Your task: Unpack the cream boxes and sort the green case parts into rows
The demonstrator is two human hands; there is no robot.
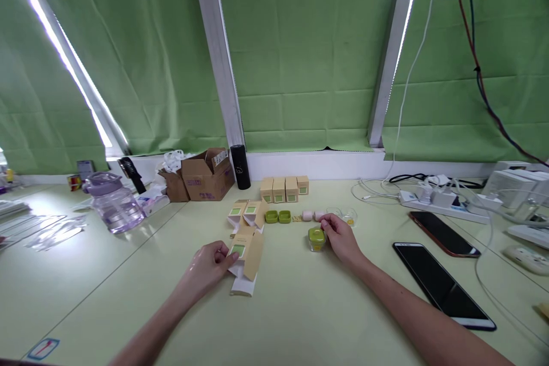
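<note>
Head view shows a small tan carton with a green square on its face, lying open on the counter, its long axis running away from the person and tilted a little to the right, one brown flap folded out to the right and a white flap spilling toward the near edge. The left hand grips the carton's left side, fingers curled and pinching its edge, thumb hidden beneath. To the right, well apart, a small clear jar with a green lid stands upright; the right hand touches its right side, fingers bent over the lid, though whether they truly clasp it is hard to tell. Just beyond lie two more open cartons, two green lids, and small pink and clear pieces too tiny to identify. Four closed cartons stand in a row behind. Two dark phones lie at right, the nearer reaching toward the counter's edge.
</note>
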